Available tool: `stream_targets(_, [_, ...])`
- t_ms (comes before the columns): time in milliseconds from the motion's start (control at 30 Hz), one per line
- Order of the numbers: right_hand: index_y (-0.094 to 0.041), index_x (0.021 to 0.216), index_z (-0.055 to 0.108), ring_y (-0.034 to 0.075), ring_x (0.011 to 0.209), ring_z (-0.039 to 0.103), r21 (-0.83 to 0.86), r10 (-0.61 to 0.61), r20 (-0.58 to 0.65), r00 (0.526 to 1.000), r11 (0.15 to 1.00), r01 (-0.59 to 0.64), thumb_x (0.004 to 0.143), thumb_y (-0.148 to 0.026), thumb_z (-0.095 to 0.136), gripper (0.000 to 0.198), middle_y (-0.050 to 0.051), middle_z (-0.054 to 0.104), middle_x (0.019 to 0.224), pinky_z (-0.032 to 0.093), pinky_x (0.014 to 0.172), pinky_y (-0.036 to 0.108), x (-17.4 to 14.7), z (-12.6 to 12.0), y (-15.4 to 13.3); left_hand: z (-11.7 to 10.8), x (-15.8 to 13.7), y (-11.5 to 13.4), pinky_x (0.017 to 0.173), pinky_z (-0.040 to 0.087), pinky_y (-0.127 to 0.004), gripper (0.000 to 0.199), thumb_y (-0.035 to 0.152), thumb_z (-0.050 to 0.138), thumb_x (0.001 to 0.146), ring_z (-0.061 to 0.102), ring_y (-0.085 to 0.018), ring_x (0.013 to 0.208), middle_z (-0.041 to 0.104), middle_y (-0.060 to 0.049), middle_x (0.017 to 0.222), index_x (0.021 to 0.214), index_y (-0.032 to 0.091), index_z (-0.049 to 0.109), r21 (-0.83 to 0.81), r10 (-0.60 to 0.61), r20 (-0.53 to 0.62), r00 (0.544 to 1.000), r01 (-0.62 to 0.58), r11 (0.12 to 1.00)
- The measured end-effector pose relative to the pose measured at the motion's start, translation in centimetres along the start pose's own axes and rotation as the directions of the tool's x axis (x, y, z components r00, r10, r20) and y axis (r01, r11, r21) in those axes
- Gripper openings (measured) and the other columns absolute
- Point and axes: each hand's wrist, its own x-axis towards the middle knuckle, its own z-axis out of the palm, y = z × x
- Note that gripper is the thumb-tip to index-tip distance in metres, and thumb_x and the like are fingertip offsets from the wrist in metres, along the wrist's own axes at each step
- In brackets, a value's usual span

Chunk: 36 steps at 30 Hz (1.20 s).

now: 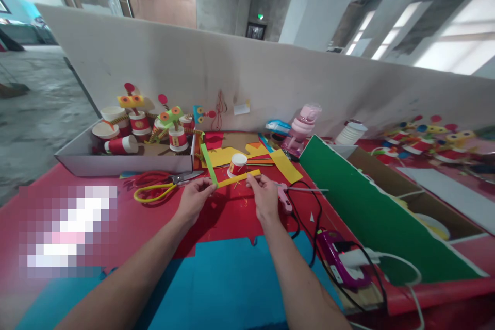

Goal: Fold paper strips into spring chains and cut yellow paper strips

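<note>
Between my two hands stretches a yellow paper strip (234, 179). A green paper strip (208, 162) meets its left end and slants up and away, the two forming a corner. My left hand (196, 197) pinches that corner between thumb and fingertips. The yellow strip's other end is pinched by my right hand (263, 193). Just behind the strip stands a small red-and-white paper cup (237, 165), upside down. Beside my right hand lies a pink glue gun (285, 198). Yellow-handled scissors (157, 192) rest left of my left hand.
At back left a white box (127, 163) holds several cup figures with paper heads. On the right stands a green-sided box (367, 206). A purple power strip (340, 260) with trailing cords lies at front right. Blue sheet (232, 278) covers the near table. Yellow paper (286, 165) lies behind.
</note>
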Motion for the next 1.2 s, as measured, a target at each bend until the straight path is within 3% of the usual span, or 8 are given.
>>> stream_targets(133, [-0.017,0.080,0.060,0.013,0.062,0.056,0.138,-0.009,-0.260,0.966,0.989,0.046,0.074,-0.045,0.065,0.028,0.001,0.061,0.068,0.046,0.060,0.025,0.9,-0.8,-0.3,-0.1,0.0,0.0,0.055,0.036,-0.021,0.024,0.035,0.075,0.065,0.047,-0.008,0.054,0.056,0.003,0.057,0.068,0.015,0.062,-0.046,-0.006,0.008,1.000,0.006,0.999])
stream_targets(200, [-0.019,0.085,0.059,0.012,0.062,0.056,0.214,0.031,-0.283,0.959,0.976,0.032,0.076,-0.045,0.061,0.028,0.001,0.063,0.074,0.046,0.059,0.024,0.7,-0.6,-0.2,-0.1,-0.1,0.1,0.055,0.035,-0.021,0.024,0.035,0.075,0.065,0.046,-0.008,0.053,0.056,0.003,0.057,0.068,0.015,0.061,-0.100,-0.028,0.036,0.999,0.031,0.994])
stream_targets(300, [-0.019,0.078,0.061,0.013,0.061,0.058,0.189,0.134,-0.004,0.991,0.973,-0.131,0.071,-0.045,0.065,0.027,0.001,0.066,0.072,0.047,0.059,0.025,-0.3,0.5,0.3,0.0,-0.2,0.2,0.055,0.036,-0.021,0.026,0.035,0.076,0.065,0.048,-0.009,0.054,0.057,0.001,0.059,0.071,0.015,0.062,-0.166,-0.064,0.084,0.994,0.077,0.983])
stream_targets(367, [-0.018,0.071,0.063,0.015,0.061,0.060,0.124,0.215,0.228,0.950,0.961,-0.247,0.064,-0.046,0.071,0.029,0.002,0.067,0.067,0.048,0.059,0.027,-1.3,1.6,0.6,0.0,-0.3,0.1,0.056,0.037,-0.022,0.026,0.035,0.076,0.065,0.050,-0.009,0.056,0.058,0.000,0.061,0.073,0.014,0.062,-0.177,-0.063,0.115,0.991,0.083,0.981])
stream_targets(467, [-0.018,0.076,0.068,0.017,0.064,0.062,0.134,0.264,0.363,0.894,0.934,-0.330,0.060,-0.045,0.075,0.031,0.001,0.070,0.069,0.049,0.063,0.029,-2.7,2.8,0.7,0.2,-0.4,0.0,0.058,0.039,-0.023,0.026,0.035,0.076,0.066,0.050,-0.010,0.058,0.059,-0.001,0.065,0.074,0.014,0.064,-0.172,-0.047,0.137,0.989,0.071,0.983])
stream_targets(700, [-0.020,0.080,0.067,0.017,0.071,0.063,0.205,0.300,0.418,0.858,0.888,-0.411,0.058,-0.039,0.079,0.031,0.000,0.071,0.074,0.048,0.067,0.027,-3.4,2.9,0.3,0.3,-0.6,-0.1,0.059,0.040,-0.023,0.024,0.034,0.077,0.065,0.051,-0.010,0.058,0.059,0.000,0.064,0.072,0.014,0.065,-0.155,-0.043,0.115,0.992,0.061,0.986])
stream_targets(1200, [-0.018,0.079,0.068,0.013,0.065,0.058,0.151,0.239,0.374,0.896,0.937,-0.314,0.064,-0.041,0.076,0.029,-0.001,0.066,0.070,0.046,0.065,0.024,-3.3,3.1,0.9,0.8,-1.0,0.5,0.053,0.042,-0.026,0.020,0.025,0.079,0.056,0.054,-0.013,0.053,0.063,-0.002,0.061,0.067,0.015,0.067,-0.210,-0.080,0.053,0.995,0.089,0.974])
